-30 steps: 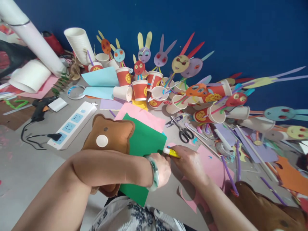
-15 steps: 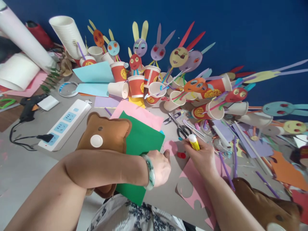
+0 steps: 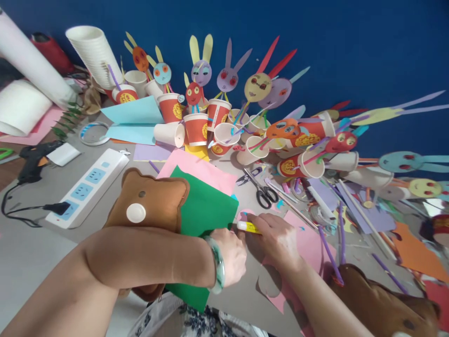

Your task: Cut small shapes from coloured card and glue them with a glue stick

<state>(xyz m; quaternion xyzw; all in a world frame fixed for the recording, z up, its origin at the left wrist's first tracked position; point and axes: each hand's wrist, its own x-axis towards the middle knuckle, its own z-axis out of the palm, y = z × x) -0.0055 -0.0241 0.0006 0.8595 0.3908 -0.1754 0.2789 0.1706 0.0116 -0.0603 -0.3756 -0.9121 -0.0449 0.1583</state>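
My left hand (image 3: 230, 256), with a green bangle at the wrist, rests on the right edge of a green sheet (image 3: 203, 206). Its fingers are curled down, and what they pinch, if anything, is hidden. In my right hand (image 3: 277, 241) is a yellow glue stick (image 3: 249, 228) with a white end, lying almost level and pointing left. Just beyond both hands a pink paper circle (image 3: 243, 215) shows only in part. Under my right forearm lies a pink sheet with round holes (image 3: 310, 234).
Black-handled scissors (image 3: 264, 194) lie ahead. Paper cups (image 3: 196, 128) with rabbit-faced figures line the blue wall. A brown cushion (image 3: 154, 196) and a white power strip (image 3: 87, 187) are to the left. A second brown cushion (image 3: 379, 304), purple strips and paper scraps lie right.
My right hand has come left and nearer my left hand, tipping the glue stick from upright to nearly level over the pink circle. My left hand has hardly moved.
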